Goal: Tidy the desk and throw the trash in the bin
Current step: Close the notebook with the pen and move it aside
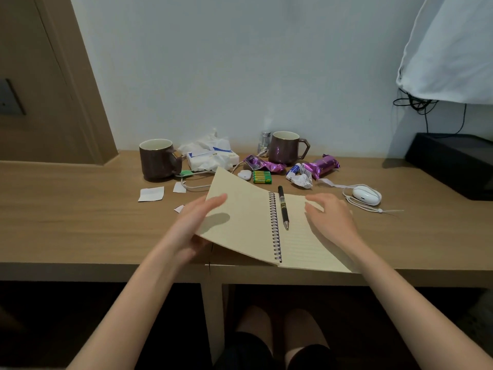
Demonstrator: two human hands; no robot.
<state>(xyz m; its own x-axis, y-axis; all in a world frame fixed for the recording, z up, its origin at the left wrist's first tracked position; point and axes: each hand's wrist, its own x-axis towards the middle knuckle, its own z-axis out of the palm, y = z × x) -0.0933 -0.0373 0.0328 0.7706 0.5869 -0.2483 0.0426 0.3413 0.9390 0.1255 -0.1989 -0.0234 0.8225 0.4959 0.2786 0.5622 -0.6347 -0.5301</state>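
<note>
An open spiral notebook (248, 209) with cream pages lies at the desk's (80, 214) front edge. A black pen (282, 206) rests on it beside the spiral. My left hand (194, 222) holds the left page by its outer edge, and that page is raised and tilted. My right hand (330, 217) rests on the right page with relaxed fingers. Behind the notebook lie trash items: purple snack wrappers (262, 164) (321, 166), a crumpled white wrapper (300, 177) and white paper scraps (151, 194). No bin is in view.
Two brown mugs (158, 160) (286, 148) stand at the back, with a tissue pack (210, 158) between them. Green batteries (261, 177) and a small bottle (264, 141) sit nearby. At the right are a white earbud case (366, 194) on a cord and a black box (453, 158).
</note>
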